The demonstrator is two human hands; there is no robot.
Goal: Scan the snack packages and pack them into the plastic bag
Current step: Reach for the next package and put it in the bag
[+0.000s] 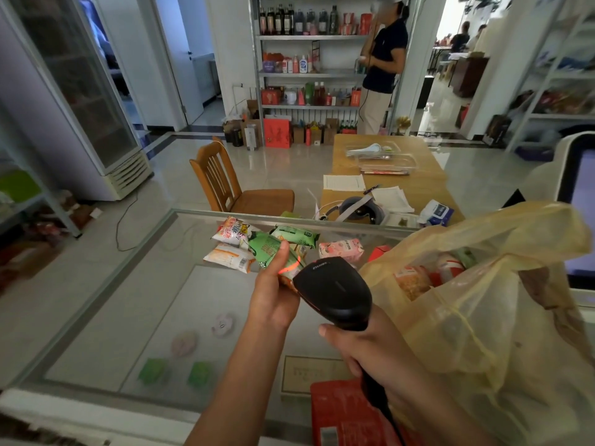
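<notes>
My left hand (273,294) grips a green snack package (269,249) over the glass counter, thumb along its face. My right hand (363,346) grips a black barcode scanner (335,291) aimed at that package; a red scan line glows on the wrapper. Several more snack packages lie on the glass behind: a white and orange one (230,257), a colourful one (231,231), a green one (294,236) and a pink one (341,249). A yellowish plastic bag (483,284) stands open at the right, with several packages inside it.
The glass counter (128,317) has a metal rim and items under the glass. A red package (341,416) lies near my right wrist. A screen (579,204) stands at far right. Beyond are a wooden chair (225,185), a wooden table (389,175), shelves and a standing person (383,66).
</notes>
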